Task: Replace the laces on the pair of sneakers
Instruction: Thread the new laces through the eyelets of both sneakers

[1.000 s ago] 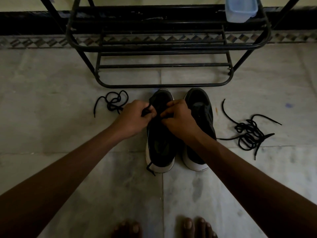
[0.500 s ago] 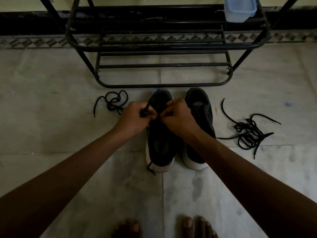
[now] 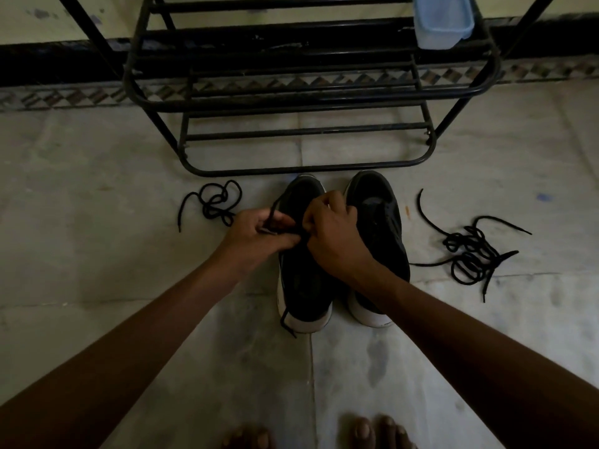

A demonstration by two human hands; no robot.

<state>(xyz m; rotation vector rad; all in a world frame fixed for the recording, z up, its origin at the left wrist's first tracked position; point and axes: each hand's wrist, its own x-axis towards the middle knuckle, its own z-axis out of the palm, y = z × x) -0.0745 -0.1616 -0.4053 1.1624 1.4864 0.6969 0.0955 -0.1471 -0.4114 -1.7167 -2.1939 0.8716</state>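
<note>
Over one sneaker [image 3: 302, 286], left hand [image 3: 256, 242] and right hand [image 3: 337, 238] pinch lace [image 3: 274, 210].

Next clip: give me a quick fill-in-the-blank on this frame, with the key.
1. The left hand and the right hand pinch a black lace over one sneaker, the ____ of the pair.
2. The bigger heap of loose laces lies on the floor to the ____ of the pair.
3. The pale blue plastic container sits on the black metal ____.

Missing words: left; right; rack
</note>
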